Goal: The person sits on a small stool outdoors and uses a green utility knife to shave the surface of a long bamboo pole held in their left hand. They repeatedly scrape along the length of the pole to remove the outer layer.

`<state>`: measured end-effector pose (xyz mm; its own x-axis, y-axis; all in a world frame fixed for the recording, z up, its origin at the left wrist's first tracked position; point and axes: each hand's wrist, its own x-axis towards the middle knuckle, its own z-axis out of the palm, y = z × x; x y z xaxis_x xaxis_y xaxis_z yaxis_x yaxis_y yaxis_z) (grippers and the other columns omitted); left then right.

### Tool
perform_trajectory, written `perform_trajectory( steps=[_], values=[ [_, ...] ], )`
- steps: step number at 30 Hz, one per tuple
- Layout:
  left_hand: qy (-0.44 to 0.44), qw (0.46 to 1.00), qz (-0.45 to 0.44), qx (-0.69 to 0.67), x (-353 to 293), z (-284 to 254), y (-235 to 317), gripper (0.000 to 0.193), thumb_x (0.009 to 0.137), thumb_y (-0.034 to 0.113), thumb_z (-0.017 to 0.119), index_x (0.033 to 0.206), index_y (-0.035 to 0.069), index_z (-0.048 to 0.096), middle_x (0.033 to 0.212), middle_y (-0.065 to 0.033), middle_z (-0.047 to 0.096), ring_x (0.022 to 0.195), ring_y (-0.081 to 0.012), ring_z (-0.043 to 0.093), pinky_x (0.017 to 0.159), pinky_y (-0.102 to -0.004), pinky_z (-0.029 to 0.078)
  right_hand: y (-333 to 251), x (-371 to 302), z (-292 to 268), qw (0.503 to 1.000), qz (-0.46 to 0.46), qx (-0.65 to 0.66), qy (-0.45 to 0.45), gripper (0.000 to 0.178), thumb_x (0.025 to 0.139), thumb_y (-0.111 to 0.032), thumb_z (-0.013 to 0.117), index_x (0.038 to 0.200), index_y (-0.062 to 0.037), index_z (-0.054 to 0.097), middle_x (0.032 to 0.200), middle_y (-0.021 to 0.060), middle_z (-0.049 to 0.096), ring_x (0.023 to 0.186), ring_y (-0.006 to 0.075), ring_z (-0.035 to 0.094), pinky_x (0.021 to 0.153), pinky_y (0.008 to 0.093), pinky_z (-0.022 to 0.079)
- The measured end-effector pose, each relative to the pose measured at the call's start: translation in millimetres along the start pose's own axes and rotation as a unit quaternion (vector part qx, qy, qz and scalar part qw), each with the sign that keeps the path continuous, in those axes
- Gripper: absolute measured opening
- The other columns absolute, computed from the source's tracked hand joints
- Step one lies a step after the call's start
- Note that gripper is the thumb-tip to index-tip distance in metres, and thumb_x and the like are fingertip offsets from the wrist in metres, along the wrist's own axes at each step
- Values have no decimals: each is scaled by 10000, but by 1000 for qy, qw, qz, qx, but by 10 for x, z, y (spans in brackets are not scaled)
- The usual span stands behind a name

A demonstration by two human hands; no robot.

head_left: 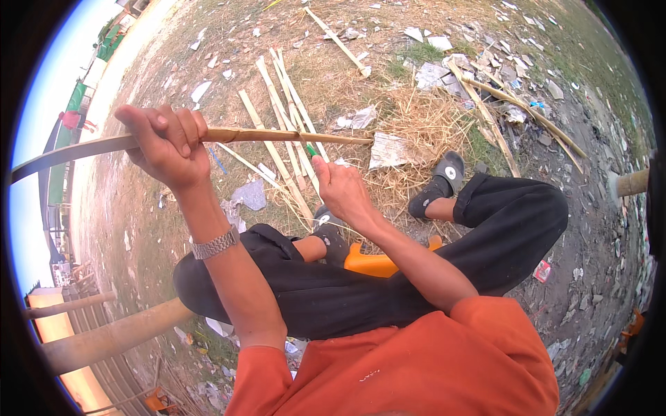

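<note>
My left hand [168, 144], raised at the left, is wrapped round a long bamboo strip [270, 136]. The strip runs from the far left, through the fist, to a tip above the straw. A joint ring shows along it. Just under the strip, my right hand [343, 194] is closed on a slim green-handled tool [311, 149]. Only a short green part sticks out above the thumb, near the strip's underside; its working end is too small to make out. On my left wrist is a metal watch [215, 243].
Several split bamboo pieces [286, 104] lie on the ground ahead, beside a straw heap [416, 128]. More bamboo sticks [494, 125] and rubble lie right. An orange plastic thing [370, 262] is between my legs. A thick pole [121, 335] is at the lower left.
</note>
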<state>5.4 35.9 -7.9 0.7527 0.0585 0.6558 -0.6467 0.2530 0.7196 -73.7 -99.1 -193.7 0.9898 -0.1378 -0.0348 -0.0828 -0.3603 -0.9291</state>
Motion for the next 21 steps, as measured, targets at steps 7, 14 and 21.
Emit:
perform_trajectory(
  steps=[7, 14, 21],
  values=[
    [-17, 1000, -6, -18, -19, 22, 26, 440, 978, 461, 434, 688, 131, 438, 405, 42, 270, 318, -56, 191, 365, -225, 199, 166, 15, 68, 997, 8, -65, 34, 571, 1004, -380, 348, 726, 52, 597, 610, 269, 559, 620, 452, 566, 639, 509, 437],
    [-31, 999, 3, -13, -39, 49, 14, 436, 979, 459, 429, 697, 127, 438, 405, 43, 265, 320, -55, 188, 357, -229, 203, -85, -24, 2, 999, -30, -10, 32, 555, 997, -381, 381, 711, 43, 595, 605, 274, 563, 612, 446, 580, 631, 513, 447],
    [-10, 1000, -3, -24, -47, -53, -2, 434, 983, 454, 424, 698, 128, 447, 405, 41, 269, 320, -57, 185, 356, -229, 203, 360, 33, 184, 994, -22, -95, 50, 577, 980, -460, 366, 849, 30, 641, 688, 321, 602, 703, 463, 630, 634, 528, 507]
  ],
)
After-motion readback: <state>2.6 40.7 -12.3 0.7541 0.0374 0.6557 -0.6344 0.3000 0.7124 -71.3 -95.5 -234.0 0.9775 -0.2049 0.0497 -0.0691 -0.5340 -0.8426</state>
